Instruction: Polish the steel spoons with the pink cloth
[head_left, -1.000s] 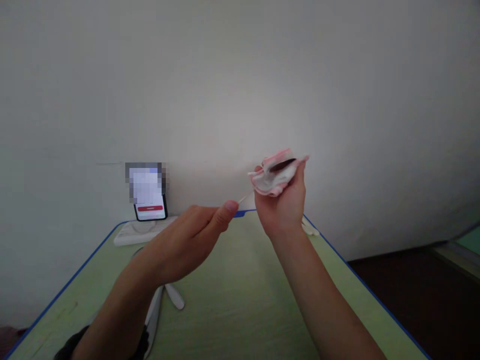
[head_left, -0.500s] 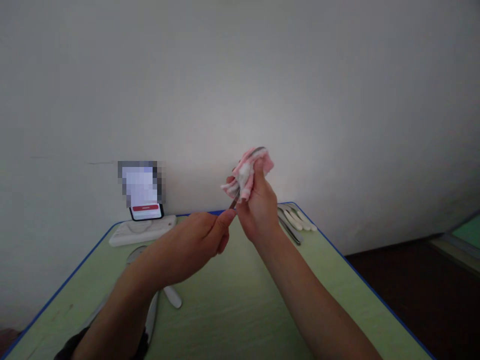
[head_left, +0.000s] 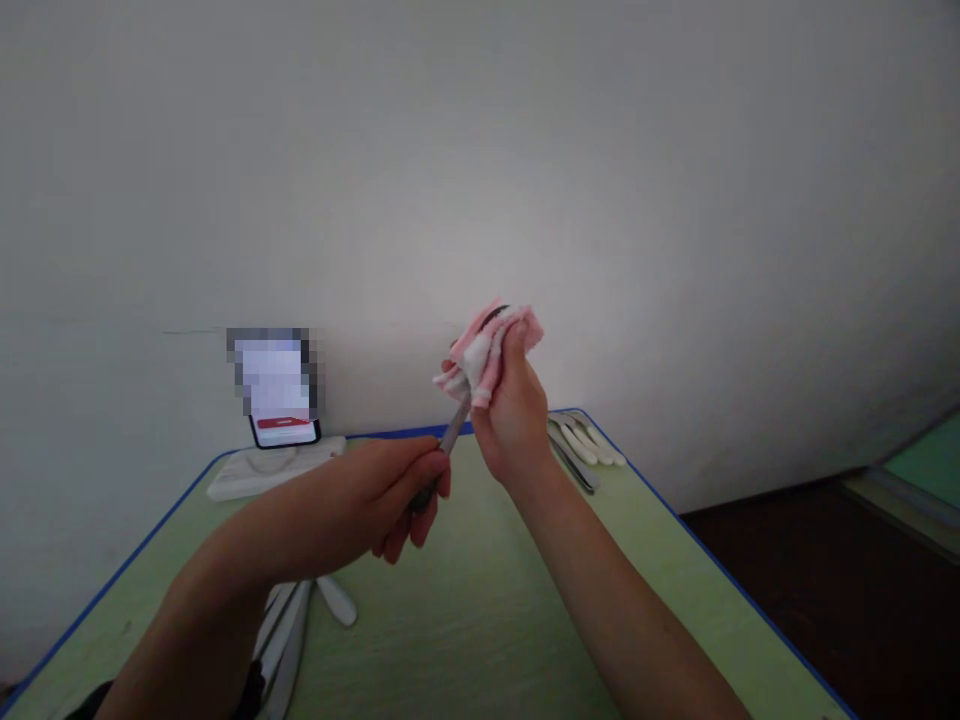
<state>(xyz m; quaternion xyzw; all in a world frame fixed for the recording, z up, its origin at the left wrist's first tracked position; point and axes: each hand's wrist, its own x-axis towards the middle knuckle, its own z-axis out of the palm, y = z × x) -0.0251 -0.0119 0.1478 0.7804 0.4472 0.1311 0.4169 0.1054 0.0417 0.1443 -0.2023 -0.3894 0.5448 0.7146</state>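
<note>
My left hand (head_left: pixel 409 490) is closed around the handle end of a metal utensil (head_left: pixel 454 425), which slants up to the right. The utensil's upper end is hidden in a pink and white cloth (head_left: pixel 480 355). My right hand (head_left: pixel 516 400) grips that cloth, its thumb pressed on the front and fingertips showing at the left edge. Both hands are raised above the green table (head_left: pixel 465 620). What kind of utensil it is cannot be made out.
At the back left, a phone (head_left: pixel 281 390) leans upright behind a white block (head_left: pixel 262 468). Cutlery with white handles (head_left: pixel 585 445) lies at the back right. More utensils (head_left: pixel 289 640) lie under my left forearm. A pale wall rises behind the table.
My left hand has moved down and left from the cloth, and more of the utensil now shows between the hands. My right hand still holds the cloth. The view has shifted slightly.
</note>
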